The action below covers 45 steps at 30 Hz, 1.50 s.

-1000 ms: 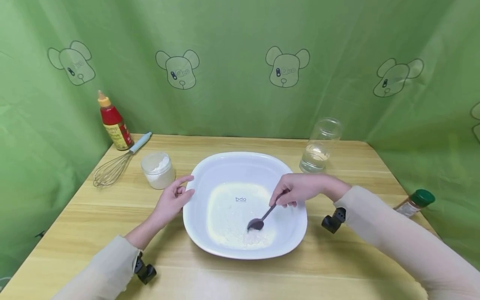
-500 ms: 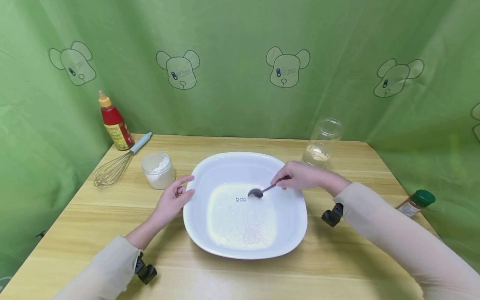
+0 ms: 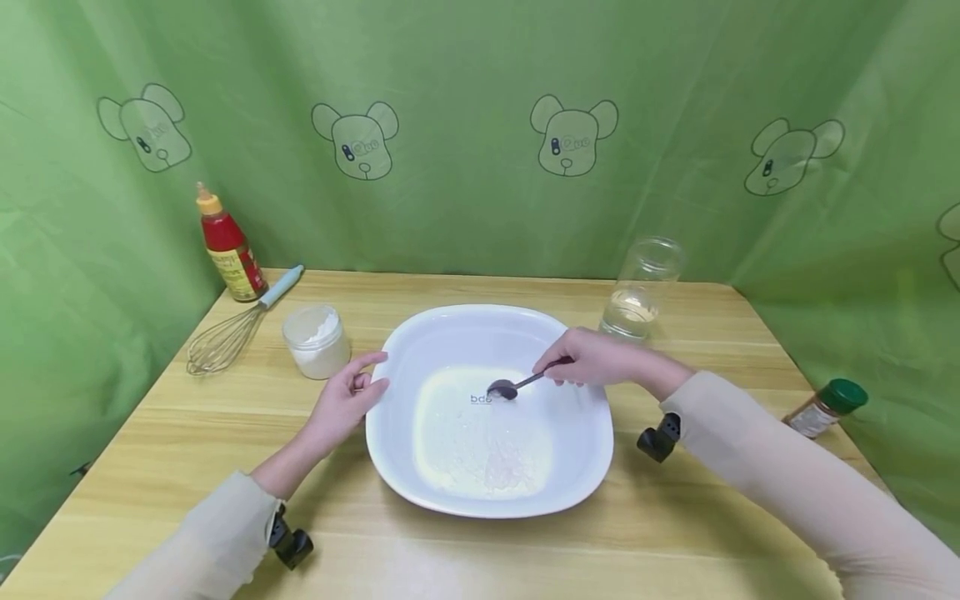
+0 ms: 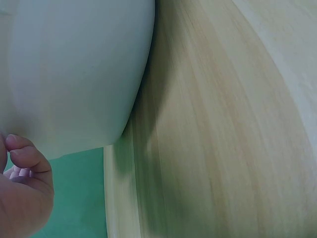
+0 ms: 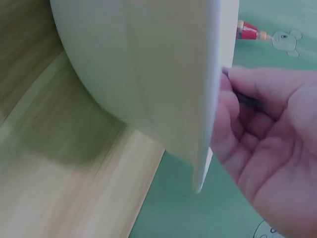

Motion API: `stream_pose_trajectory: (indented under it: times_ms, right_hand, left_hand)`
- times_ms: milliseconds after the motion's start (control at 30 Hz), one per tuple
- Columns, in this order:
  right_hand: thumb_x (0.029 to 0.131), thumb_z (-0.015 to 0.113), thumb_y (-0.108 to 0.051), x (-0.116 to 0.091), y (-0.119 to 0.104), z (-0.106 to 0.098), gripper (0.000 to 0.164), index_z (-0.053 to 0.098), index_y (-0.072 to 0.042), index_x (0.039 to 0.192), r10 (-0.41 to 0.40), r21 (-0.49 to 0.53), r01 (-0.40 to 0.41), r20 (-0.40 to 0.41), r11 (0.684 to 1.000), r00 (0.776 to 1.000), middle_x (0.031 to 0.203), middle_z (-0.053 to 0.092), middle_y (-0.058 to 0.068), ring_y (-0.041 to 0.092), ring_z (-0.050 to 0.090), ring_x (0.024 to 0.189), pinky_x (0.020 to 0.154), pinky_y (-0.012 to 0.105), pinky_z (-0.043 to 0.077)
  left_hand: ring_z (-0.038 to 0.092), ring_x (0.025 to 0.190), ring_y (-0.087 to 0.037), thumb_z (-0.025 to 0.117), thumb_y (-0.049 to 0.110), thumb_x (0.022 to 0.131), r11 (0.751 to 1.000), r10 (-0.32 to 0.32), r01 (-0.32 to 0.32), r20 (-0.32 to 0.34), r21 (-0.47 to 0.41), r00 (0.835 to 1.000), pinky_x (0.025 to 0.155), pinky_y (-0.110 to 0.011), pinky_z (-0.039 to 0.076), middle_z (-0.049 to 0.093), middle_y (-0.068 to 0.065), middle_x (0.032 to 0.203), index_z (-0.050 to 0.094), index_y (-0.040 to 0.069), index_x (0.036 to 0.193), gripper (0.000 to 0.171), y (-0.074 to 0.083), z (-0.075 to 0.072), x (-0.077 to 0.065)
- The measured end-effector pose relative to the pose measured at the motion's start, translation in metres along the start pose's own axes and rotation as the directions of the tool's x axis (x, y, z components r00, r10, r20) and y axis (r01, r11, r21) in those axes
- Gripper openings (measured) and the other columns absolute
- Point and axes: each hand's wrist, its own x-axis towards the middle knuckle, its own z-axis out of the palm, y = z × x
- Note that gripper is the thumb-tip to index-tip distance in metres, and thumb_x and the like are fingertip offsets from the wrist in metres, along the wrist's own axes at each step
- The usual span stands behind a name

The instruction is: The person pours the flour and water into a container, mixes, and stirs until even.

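Observation:
In the head view a white oval basin (image 3: 592, 458) with "bdo" printed on its floor stands mid-table. My right hand (image 3: 596, 357) reaches over its right rim and pinches the handle of a small dark spoon (image 3: 503, 389). The spoon's bowl hangs beside the lettering. Nearer the front, a pale, wet-looking clump (image 3: 508, 468) lies on the basin floor. My left hand (image 3: 347, 404) holds the left rim between thumb and fingers. The right wrist view shows the handle (image 5: 247, 100) between thumb and fingers, its bowl end hidden behind the basin wall.
An open jar of white powder (image 3: 318, 348) stands left of the basin. Behind it are a whisk (image 3: 228, 335) and a red sauce bottle (image 3: 227, 248). A tall glass (image 3: 628, 315) holding clear liquid stands behind my right hand; a green-capped jar (image 3: 828, 407) is far right.
The spoon has lifted from the clump at the front and moved back to the lettering, then slightly left. My right hand moved with it; my left hand stays on the rim.

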Motion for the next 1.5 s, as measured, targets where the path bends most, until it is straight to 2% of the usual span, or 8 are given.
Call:
stream_pose_trajectory:
  times_ms: [233, 433, 667, 867, 967, 1267, 1333, 1500]
  right_hand:
    - [0.088, 0.057, -0.004, -0.001, -0.011, 0.003, 0.019, 0.07, -0.003, 0.102, -0.068, 0.081, 0.054, 0.181, 0.995, 0.981, 0.07, 0.061, -0.002, 0.01, 0.05, 0.056, 0.047, 0.019, 0.039]
    - [0.089, 0.055, 0.0, 0.007, -0.017, 0.0, 0.021, 0.067, 0.001, 0.106, -0.019, 0.033, 0.017, 0.073, 0.999, 0.997, 0.072, 0.06, -0.004, 0.011, 0.05, 0.056, 0.049, 0.022, 0.043]
    - [0.089, 0.056, -0.003, 0.012, -0.022, 0.002, 0.018, 0.069, -0.002, 0.102, -0.088, 0.025, 0.085, 0.201, 0.996, 0.976, 0.071, 0.061, -0.004, 0.011, 0.052, 0.057, 0.051, 0.023, 0.045]
    - [0.09, 0.056, -0.003, 0.024, -0.025, 0.006, 0.019, 0.069, -0.002, 0.103, -0.056, -0.048, 0.06, 0.065, 0.997, 0.996, 0.071, 0.061, -0.005, 0.009, 0.05, 0.055, 0.049, 0.023, 0.044]
    - [0.09, 0.056, -0.003, 0.03, -0.028, 0.009, 0.019, 0.07, -0.002, 0.102, -0.054, -0.081, 0.058, 0.054, 0.995, 0.997, 0.07, 0.061, -0.006, 0.007, 0.048, 0.053, 0.049, 0.022, 0.043]
    - [0.088, 0.058, -0.001, 0.022, -0.042, 0.008, 0.019, 0.07, -0.004, 0.102, -0.056, 0.0, 0.059, 0.29, 0.998, 0.955, 0.068, 0.059, -0.005, 0.01, 0.052, 0.056, 0.051, 0.02, 0.044]
    - [0.088, 0.058, -0.001, 0.022, -0.043, 0.007, 0.019, 0.07, -0.004, 0.102, -0.073, 0.002, 0.075, 0.277, 0.997, 0.958, 0.068, 0.059, -0.005, 0.01, 0.052, 0.056, 0.051, 0.021, 0.045]
    - [0.089, 0.057, -0.003, 0.029, -0.042, 0.007, 0.019, 0.069, -0.003, 0.104, -0.101, -0.05, 0.107, 0.115, 0.993, 0.988, 0.07, 0.059, -0.006, 0.009, 0.052, 0.055, 0.051, 0.023, 0.047]
  left_hand:
    - [0.036, 0.047, -0.007, 0.055, 0.005, 0.092, 1.0, -0.002, 0.002, 0.005, -0.008, 1.0, 0.041, -0.017, 0.03, 0.041, -0.003, 0.066, 0.042, -0.001, 0.132, 0.043, 0.001, 0.0, 0.0]
    - [0.035, 0.046, -0.006, 0.054, 0.005, 0.092, 1.0, -0.001, 0.001, 0.006, -0.016, 1.0, 0.041, -0.017, 0.029, 0.04, -0.003, 0.066, 0.042, -0.001, 0.132, 0.043, 0.001, 0.001, -0.001]
    - [0.036, 0.046, -0.006, 0.054, 0.005, 0.092, 1.0, 0.001, 0.0, 0.011, -0.017, 1.0, 0.04, -0.017, 0.029, 0.041, -0.003, 0.066, 0.042, -0.001, 0.132, 0.043, 0.001, 0.001, -0.001]
    - [0.034, 0.045, -0.006, 0.054, 0.004, 0.092, 1.0, 0.001, -0.001, 0.008, -0.021, 1.0, 0.04, -0.017, 0.028, 0.04, -0.003, 0.066, 0.042, -0.002, 0.132, 0.042, 0.001, 0.0, -0.001]
    - [0.034, 0.045, -0.006, 0.054, 0.004, 0.092, 1.0, 0.002, -0.002, 0.01, -0.019, 1.0, 0.04, -0.017, 0.028, 0.04, -0.003, 0.066, 0.042, -0.002, 0.132, 0.042, 0.001, 0.0, -0.001]
    - [0.034, 0.045, -0.006, 0.055, 0.005, 0.092, 1.0, 0.001, -0.001, 0.008, -0.01, 1.0, 0.04, -0.017, 0.028, 0.04, -0.003, 0.066, 0.042, -0.001, 0.132, 0.043, 0.001, 0.001, -0.001]
    - [0.035, 0.045, -0.006, 0.055, 0.005, 0.092, 1.0, -0.005, 0.005, 0.006, -0.01, 1.0, 0.041, -0.017, 0.029, 0.04, -0.003, 0.066, 0.041, -0.001, 0.133, 0.043, 0.001, 0.001, -0.001]
    - [0.035, 0.046, -0.006, 0.055, 0.005, 0.092, 1.0, -0.014, 0.014, 0.002, -0.006, 1.0, 0.041, -0.017, 0.029, 0.041, -0.003, 0.066, 0.042, -0.001, 0.133, 0.043, 0.002, 0.001, -0.001]
